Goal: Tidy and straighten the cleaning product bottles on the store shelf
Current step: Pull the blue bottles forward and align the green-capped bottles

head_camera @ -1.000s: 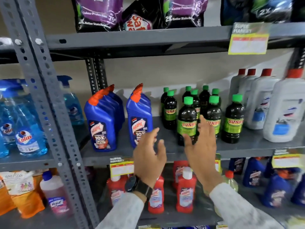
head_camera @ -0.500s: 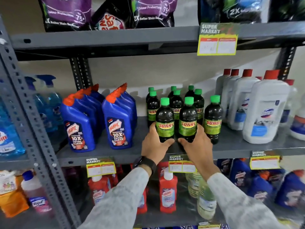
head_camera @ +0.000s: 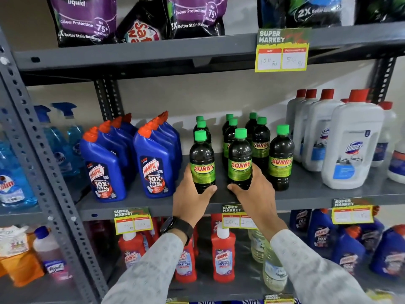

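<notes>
Dark Sunny bottles with green caps stand in rows on the middle grey shelf. My left hand grips the base of the front left Sunny bottle, which stands apart to the left of the group. My right hand grips the front middle Sunny bottle. A third front Sunny bottle stands untouched just right of it. Several more stand behind, partly hidden.
Blue Harpic bottles stand in two rows to the left, white red-capped bottles to the right. Blue spray bottles sit beyond the upright post. Red Harpic bottles fill the lower shelf; pouches line the top one.
Both hands reached to the shelf and closed on the two front bottles. The left bottle has since slid left, away from the middle one.
</notes>
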Demonstrator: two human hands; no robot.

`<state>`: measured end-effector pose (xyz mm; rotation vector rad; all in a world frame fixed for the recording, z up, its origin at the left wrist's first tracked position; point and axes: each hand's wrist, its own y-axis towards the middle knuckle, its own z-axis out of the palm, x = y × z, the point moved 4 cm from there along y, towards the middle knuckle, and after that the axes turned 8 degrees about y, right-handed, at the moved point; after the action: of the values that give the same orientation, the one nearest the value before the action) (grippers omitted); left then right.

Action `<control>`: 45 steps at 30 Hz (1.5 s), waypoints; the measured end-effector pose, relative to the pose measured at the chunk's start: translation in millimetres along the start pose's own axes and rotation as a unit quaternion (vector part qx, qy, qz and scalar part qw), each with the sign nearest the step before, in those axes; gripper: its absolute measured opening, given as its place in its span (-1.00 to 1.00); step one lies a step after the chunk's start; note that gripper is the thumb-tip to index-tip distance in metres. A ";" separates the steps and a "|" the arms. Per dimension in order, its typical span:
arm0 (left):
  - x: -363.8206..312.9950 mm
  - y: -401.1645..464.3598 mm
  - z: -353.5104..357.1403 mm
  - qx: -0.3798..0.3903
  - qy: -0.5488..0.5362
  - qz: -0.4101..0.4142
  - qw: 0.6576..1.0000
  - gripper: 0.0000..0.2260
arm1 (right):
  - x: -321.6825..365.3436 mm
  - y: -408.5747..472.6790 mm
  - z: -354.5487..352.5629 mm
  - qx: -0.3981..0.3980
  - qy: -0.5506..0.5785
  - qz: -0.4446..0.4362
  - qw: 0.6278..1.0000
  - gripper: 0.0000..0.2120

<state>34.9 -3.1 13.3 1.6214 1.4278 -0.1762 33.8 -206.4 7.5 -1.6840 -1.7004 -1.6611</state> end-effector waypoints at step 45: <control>-65.4 -14.2 73.6 0.013 0.003 -0.008 1.000 -0.25 | -51.1 38.1 -85.7 0.048 0.027 -0.014 0.998 -0.33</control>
<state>35.7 -102.3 7.0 1.6345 1.4483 -0.2003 35.7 -312.9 16.0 -1.5655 -1.7564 -1.5951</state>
